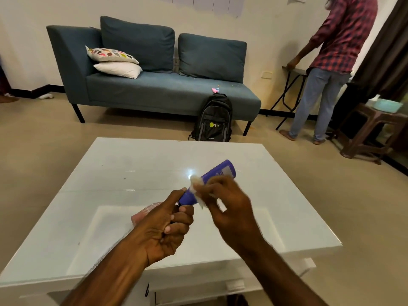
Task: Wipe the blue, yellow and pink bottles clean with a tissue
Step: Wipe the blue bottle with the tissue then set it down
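A blue bottle (217, 173) is held tilted above the white table (110, 173), its base pointing up and to the right. My left hand (167, 226) grips its lower cap end. My right hand (223, 202) pinches a white tissue (196, 186) wrapped against the bottle's middle; this hand is blurred. A pink bottle (143, 212) lies on the table, mostly hidden behind my left hand. No yellow bottle is in sight.
Beyond the table stand a blue sofa (154, 89) with cushions and a black backpack (213, 120) on the floor. A person in a checked shirt (331, 62) stands at a folding table at the right, near a brown stool (371, 129).
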